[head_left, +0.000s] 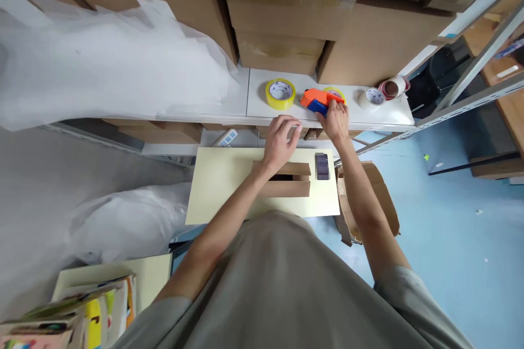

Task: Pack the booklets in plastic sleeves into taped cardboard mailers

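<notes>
My right hand (336,119) is stretched to the white shelf (262,92) and closed on the blue handle of an orange tape dispenser (317,100). My left hand (281,139) hovers with its fingers curled loosely over the far edge of a small brown cardboard box (289,180) with open flaps. That box sits on a pale yellow table (221,185). A small dark block (322,166) lies on the table right of the box.
A yellow tape roll (280,93), a white roll (371,97) and a red-edged roll (393,87) lie on the shelf. Large cardboard boxes (282,16) stack behind. White packing sheets (102,60) sit left, an open box (368,202) on the blue floor right.
</notes>
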`<state>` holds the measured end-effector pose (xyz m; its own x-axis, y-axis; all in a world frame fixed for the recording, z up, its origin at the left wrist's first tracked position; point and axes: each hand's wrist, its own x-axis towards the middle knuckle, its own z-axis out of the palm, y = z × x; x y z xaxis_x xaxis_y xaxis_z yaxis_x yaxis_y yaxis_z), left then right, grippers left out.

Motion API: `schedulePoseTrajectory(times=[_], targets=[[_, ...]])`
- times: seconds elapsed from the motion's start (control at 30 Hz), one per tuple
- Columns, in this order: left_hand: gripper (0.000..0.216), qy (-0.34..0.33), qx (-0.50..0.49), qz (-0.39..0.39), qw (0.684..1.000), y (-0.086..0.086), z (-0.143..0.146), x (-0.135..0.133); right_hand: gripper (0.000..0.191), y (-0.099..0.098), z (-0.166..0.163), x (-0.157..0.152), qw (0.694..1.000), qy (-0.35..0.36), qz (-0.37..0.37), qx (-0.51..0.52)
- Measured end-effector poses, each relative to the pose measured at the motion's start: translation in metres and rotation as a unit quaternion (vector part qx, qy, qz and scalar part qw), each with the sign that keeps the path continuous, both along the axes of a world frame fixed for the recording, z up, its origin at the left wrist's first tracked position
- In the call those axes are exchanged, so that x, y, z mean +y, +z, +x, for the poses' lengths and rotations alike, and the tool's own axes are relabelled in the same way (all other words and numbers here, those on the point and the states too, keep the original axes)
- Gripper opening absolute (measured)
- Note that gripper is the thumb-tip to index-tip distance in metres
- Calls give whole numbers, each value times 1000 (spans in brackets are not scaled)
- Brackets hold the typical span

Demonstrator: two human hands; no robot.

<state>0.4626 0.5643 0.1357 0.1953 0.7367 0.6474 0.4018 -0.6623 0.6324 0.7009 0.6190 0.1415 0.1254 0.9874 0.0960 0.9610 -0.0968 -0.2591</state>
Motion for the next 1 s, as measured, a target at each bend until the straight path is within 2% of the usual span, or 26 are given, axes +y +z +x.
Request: schedulePoseTrajectory(times=[0.1,0.17,0.3,0.4,0.53,0.67,0.83,0.93,1.0], targets=[[27,-2,-20,-84,996,-15,-18,-34,63,0,-21,-53,994,-23,24,104],[25,-8,-35,-143,989,-23,-29,-61,64,-1,-44,-96,978,-29,14,204],[20,-43,-80,-237,967,-36,-49,-112,60,-6,-98,-170,900,-28,3,434],[15,-45,-109,-266,957,-39,-67,-141,57,-11,-135,-202,855,-41,0,517],[12,-28,-127,-282,951,-39,-98,-162,54,-12,-169,-221,828,-56,-31,557],[15,-28,-122,-294,947,-44,-127,-172,57,-11,-194,-227,826,-48,-68,558],[11,-29,-138,-278,950,-51,-148,-181,63,-14,-214,-230,854,-43,-90,510],[15,-79,-123,-301,942,-50,-164,-175,64,-14,-215,-231,881,-29,-105,460],[23,-125,-127,-343,922,-47,-178,-163,63,-12,-213,-233,895,-17,-127,428]])
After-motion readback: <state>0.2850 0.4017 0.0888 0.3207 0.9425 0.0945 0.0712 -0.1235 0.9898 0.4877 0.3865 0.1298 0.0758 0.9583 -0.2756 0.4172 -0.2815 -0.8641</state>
